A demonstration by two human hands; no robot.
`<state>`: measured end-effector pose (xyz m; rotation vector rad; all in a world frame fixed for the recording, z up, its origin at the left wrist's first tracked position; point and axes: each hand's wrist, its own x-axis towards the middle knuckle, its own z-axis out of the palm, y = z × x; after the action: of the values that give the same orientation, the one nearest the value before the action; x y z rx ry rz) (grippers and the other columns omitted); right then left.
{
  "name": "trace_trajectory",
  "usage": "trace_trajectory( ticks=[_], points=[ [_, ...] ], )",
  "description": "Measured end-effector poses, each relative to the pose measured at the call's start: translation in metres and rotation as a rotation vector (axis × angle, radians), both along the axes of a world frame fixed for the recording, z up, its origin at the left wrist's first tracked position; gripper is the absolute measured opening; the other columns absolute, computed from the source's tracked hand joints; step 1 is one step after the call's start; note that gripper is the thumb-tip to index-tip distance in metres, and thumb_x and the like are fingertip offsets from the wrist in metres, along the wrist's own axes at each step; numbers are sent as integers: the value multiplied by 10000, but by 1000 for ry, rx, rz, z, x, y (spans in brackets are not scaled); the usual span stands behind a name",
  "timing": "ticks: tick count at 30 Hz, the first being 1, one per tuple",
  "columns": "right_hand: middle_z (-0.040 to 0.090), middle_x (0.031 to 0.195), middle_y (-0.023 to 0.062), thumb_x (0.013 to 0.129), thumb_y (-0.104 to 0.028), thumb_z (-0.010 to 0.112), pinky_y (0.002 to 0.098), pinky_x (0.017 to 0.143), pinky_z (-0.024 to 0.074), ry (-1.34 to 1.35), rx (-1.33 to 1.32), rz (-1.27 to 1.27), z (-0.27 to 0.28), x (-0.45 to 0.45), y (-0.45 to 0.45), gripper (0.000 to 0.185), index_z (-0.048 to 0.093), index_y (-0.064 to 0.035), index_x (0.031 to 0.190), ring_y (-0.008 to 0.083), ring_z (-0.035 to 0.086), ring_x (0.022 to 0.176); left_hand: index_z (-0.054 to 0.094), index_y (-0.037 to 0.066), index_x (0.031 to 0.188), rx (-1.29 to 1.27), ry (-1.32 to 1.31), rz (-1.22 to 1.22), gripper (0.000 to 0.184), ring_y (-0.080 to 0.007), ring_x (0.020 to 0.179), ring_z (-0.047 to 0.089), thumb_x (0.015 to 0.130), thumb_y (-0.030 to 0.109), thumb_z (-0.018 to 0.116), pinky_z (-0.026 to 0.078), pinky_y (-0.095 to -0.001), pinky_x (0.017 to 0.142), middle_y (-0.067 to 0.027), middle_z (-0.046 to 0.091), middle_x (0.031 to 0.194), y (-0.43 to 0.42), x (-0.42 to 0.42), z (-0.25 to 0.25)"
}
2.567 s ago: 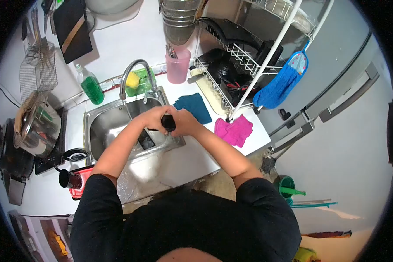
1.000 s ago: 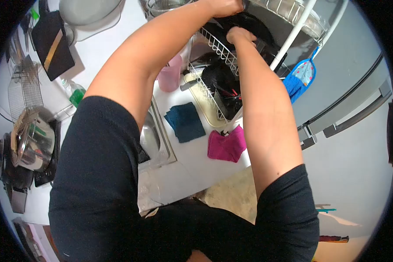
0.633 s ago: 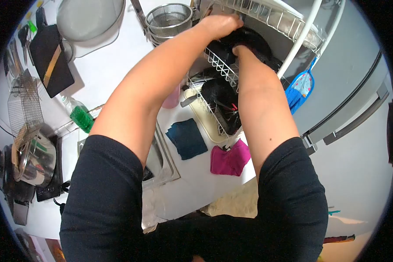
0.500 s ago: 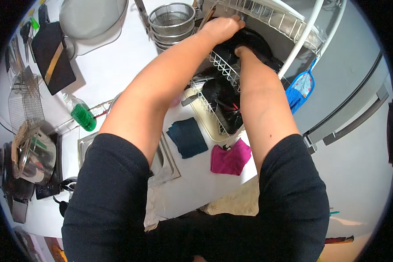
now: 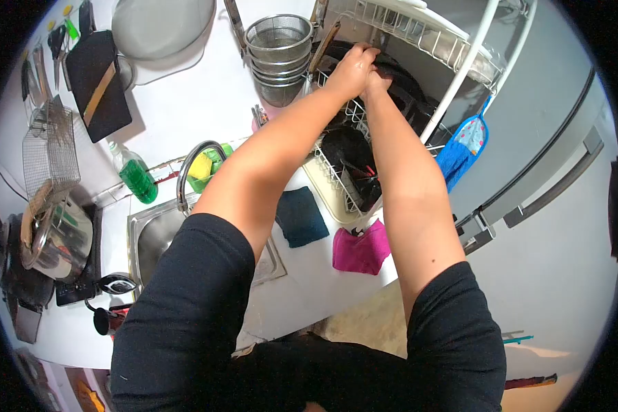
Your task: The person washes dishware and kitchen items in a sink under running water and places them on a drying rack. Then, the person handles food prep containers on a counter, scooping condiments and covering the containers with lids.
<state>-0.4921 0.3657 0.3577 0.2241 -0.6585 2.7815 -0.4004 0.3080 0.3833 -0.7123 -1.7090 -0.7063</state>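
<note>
Both my arms reach up to the white wire dish rack (image 5: 446, 56). My left hand (image 5: 352, 70) is at the middle tier, its fingers bent over dark cookware. Close beside it, my right hand (image 5: 376, 82) has its fingers partly hidden. What either hand grips, if anything, cannot be made out. Black pans (image 5: 408, 86) fill the tier around the hands. On the tier below lie black utensils and a dark bowl (image 5: 347, 147). A folded dark blue cloth (image 5: 302, 216) and a magenta cloth (image 5: 361, 248) lie on the counter.
At the left is a steel sink (image 5: 154, 240) with a curved faucet (image 5: 183, 175). A green soap bottle (image 5: 139, 180) stands behind it. Stacked strainers (image 5: 279, 51) hang on the wall. A blue mitt (image 5: 463, 152) hangs from the rack, beside the grey fridge (image 5: 542, 117).
My hands have gone from over the sink, where they held a black object, up to the rack. Lately they have drawn closer together, and more of the sink and faucet shows.
</note>
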Motion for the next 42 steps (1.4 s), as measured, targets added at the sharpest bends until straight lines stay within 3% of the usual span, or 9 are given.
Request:
trace_trajectory(
  ticks=[3, 4, 8, 12, 15, 19, 29, 36, 42],
  points=[
    [517, 971, 49, 799, -343, 479, 309, 691, 454, 40, -16, -41, 4, 18, 2, 349, 464, -71, 1018, 212, 511, 843, 508, 23, 1090, -24, -103, -63, 369, -323, 971, 515, 724, 28, 550, 434, -351, 839, -179, 473, 1110, -5, 10, 0],
    [503, 1013, 71, 774, -376, 474, 352, 671, 444, -17, -269, 115, 14, 57, 8, 418, 441, -80, 1067, 238, 493, 876, 498, 26, 1096, -21, -121, -84, 363, -336, 975, 506, 736, 19, 542, 430, -362, 832, -183, 473, 1089, -7, 14, 0],
    [525, 1012, 108, 726, -521, 441, 430, 682, 415, -34, -136, 121, 34, 99, 25, 598, 441, -43, 1086, 310, 511, 897, 473, 24, 1120, -53, -88, -51, 367, -358, 1033, 456, 756, 19, 514, 384, -381, 876, -186, 478, 1099, -9, 17, -7],
    [521, 993, 184, 787, -46, 585, 548, 740, 468, -134, 161, 143, 61, 98, 39, 282, 470, -13, 1042, 326, 546, 880, 352, 43, 1244, -143, -103, -44, 494, -363, 1141, 366, 773, 24, 498, 330, -371, 951, -207, 354, 1231, -19, 27, -10],
    [482, 1031, 229, 750, 58, 551, 592, 725, 461, -289, 117, 56, 64, 76, 32, 243, 484, 40, 983, 388, 524, 878, 390, 57, 1225, -43, -90, -28, 483, -337, 1067, 443, 755, 3, 489, 380, -349, 901, -195, 374, 1214, -32, 39, -24],
    [456, 1134, 218, 796, 45, 457, 593, 677, 464, -323, 86, 44, 78, 76, 30, 319, 428, 4, 1112, 373, 523, 915, 526, 49, 1081, -155, -299, -31, 365, -237, 820, 570, 726, -15, 469, 475, -306, 702, -140, 541, 1026, -63, 45, -56],
    [384, 1225, 160, 843, -46, 449, 526, 695, 491, -247, -33, 3, 93, 77, 41, 354, 370, -59, 1187, 328, 465, 985, 405, 135, 1247, -45, -257, 237, 598, -330, 1042, 452, 682, 50, 580, 394, -357, 886, -150, 389, 1192, -103, 79, -70],
    [395, 1132, 167, 832, -41, 452, 497, 651, 515, -161, 87, -60, 95, 88, 37, 368, 285, -25, 1159, 311, 480, 936, 507, 102, 1003, -451, -273, 690, 365, -272, 972, 467, 683, 193, 657, 459, -400, 743, -61, 391, 1182, -120, 72, -28],
    [390, 1129, 167, 834, -33, 426, 494, 616, 520, -68, 77, -16, 83, 74, 50, 403, 227, -41, 1185, 314, 497, 903, 474, 139, 1032, -481, -368, 822, 373, -209, 967, 475, 708, 226, 637, 473, -396, 715, -12, 396, 1191, -134, 72, -35]
  ],
)
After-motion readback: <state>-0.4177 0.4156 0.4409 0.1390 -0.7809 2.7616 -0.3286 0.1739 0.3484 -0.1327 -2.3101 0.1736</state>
